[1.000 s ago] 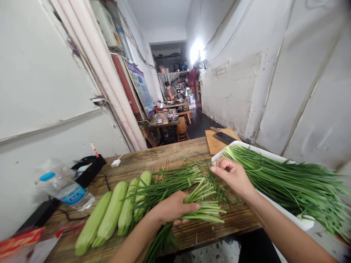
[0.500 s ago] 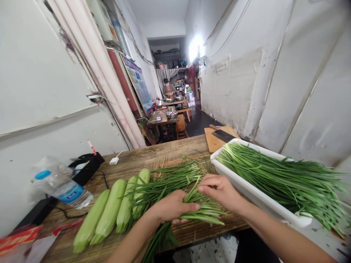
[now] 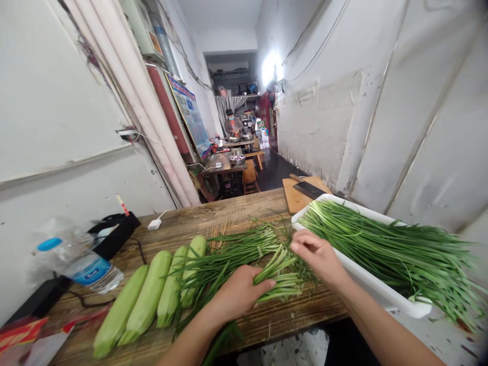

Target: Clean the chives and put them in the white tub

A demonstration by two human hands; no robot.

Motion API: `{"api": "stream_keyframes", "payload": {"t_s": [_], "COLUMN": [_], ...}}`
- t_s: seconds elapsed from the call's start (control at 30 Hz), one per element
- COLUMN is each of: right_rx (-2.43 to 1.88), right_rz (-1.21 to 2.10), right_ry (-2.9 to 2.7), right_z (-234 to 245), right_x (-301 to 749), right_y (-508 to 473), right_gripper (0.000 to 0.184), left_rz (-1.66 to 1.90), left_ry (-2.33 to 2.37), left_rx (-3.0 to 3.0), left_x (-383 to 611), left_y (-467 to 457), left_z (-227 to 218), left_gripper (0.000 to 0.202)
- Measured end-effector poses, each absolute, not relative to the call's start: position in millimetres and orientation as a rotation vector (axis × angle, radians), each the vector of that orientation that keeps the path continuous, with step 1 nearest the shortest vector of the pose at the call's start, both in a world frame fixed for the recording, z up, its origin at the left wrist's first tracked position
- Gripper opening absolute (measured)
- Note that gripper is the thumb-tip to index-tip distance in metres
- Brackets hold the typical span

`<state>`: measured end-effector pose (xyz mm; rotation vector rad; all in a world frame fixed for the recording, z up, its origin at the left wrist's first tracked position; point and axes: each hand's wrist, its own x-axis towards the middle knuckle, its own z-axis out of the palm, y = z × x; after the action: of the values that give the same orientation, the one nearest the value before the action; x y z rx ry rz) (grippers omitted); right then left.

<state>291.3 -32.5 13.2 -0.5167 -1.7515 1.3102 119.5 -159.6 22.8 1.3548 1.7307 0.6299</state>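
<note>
Left hand [image 3: 238,294]: near edge of table, fingers curled tight around a bundle of chives [image 3: 280,277], cut ends fanning out to the right of the fist.
Right hand [image 3: 318,254]: just right of the bundle's cut ends, fingertips pinched together over the loose strands; whether a strand is held cannot be told.
Chive pile [image 3: 236,249]: spread across mid-table, behind the gripped bundle, tips overlapping the squashes.
White tray [image 3: 375,287]: right side, heaped with long chives, wrist resting against its near rim.
Pale green squashes [image 3: 147,295]: four in a row, left of the hands.
Water bottle [image 3: 82,267]: lying far left.
Cutting board [image 3: 303,193]: far right corner, cleaver on top.
Wooden table [image 3: 183,229]: under everything.
</note>
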Motion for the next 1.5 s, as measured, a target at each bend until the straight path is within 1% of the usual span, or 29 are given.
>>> {"api": "stream_keyframes", "payload": {"t_s": [0.03, 0.07, 0.17, 0.27, 0.33, 0.37, 0.5, 0.63, 0.73, 0.77, 0.8, 0.83, 0.9, 0.93, 1.0, 1.07, 1.17, 1.23, 1.4, 1.5], "right_rx": [-0.477, -0.437, -0.398, -0.469, -0.517, -0.534, -0.551, -0.537, -0.616, -0.625, -0.596, -0.523, -0.263, -0.154, -0.046, -0.031, -0.125, -0.251, -0.489, -0.555], "right_rz": [1.266, 1.250, 1.344, 1.500, 1.495, 1.459, 1.343, 1.343, 1.398, 1.457, 1.554, 1.689, 1.984, 2.109, 2.303, 2.419, 2.417, 2.368, 2.202, 2.088], "right_ry": [-1.843, -1.907, -1.912, -1.709, -1.604, -1.566, -1.446, -1.496, -1.608, -1.648, -1.681, -1.689, -1.576, -1.426, -1.106, -0.867, -0.710, -0.704, -0.705, -0.707], "right_z": [12, 11, 10, 8, 5, 4, 2, 5, -5, -10, -16, -21, -29, -30, -27, -20, -11, -7, -4, -4], "right_x": [292, 291, 286, 281, 282, 284, 297, 311, 312, 309, 305, 298, 281, 272, 254, 241, 233, 231, 228, 224], "right_y": [-36, -40, -47, -46, -42, -39, -29, -31, -47, -54, -61, -69, -85, -91, -101, -105, -106, -106, -104, -101], "right_gripper": [0.023, 0.020, 0.018, 0.021, 0.020, 0.019, 0.024, 0.030, 0.028, 0.026, 0.029, 0.038, 0.063, 0.068, 0.068, 0.060, 0.049, 0.044, 0.039, 0.036], "left_rz": [0.628, 0.626, 0.594, 0.544, 0.490, 0.436, 0.154, 0.074, 0.084, 0.095, 0.109, 0.126, 0.165, 0.182, 0.204, 0.210, 0.307, 0.440, 0.806, 1.059], "left_ry": [1.767, 1.800, 1.899, 2.010, 2.127, 2.196, 2.451, 2.565, 2.637, 2.661, 2.683, 2.699, 2.710, 2.710, 2.715, 2.750, 2.707, 2.550, 2.186, 1.968], "left_rx": [1.434, 1.511, 1.644, 1.690, 1.746, 1.774, 1.816, 1.889, 1.995, 2.035, 2.075, 2.120, 2.225, 2.281, 2.371, 2.361, 2.214, 2.096, 1.740, 1.671], "left_x": [121, 122, 127, 132, 136, 139, 146, 147, 145, 145, 145, 145, 147, 149, 152, 155, 158, 159, 160, 155], "left_y": [-159, -159, -158, -158, -159, -161, -169, -174, -176, -175, -175, -174, -172, -170, -167, -164, -162, -162, -163, -170], "left_z": [23, 23, 27, 33, 39, 41, 47, 45, 41, 39, 37, 34, 26, 22, 14, 9, 12, 17, 17, 7], "left_gripper": [0.040, 0.038, 0.033, 0.033, 0.032, 0.035, 0.056, 0.061, 0.061, 0.061, 0.061, 0.060, 0.060, 0.061, 0.061, 0.059, 0.061, 0.067, 0.086, 0.092]}}
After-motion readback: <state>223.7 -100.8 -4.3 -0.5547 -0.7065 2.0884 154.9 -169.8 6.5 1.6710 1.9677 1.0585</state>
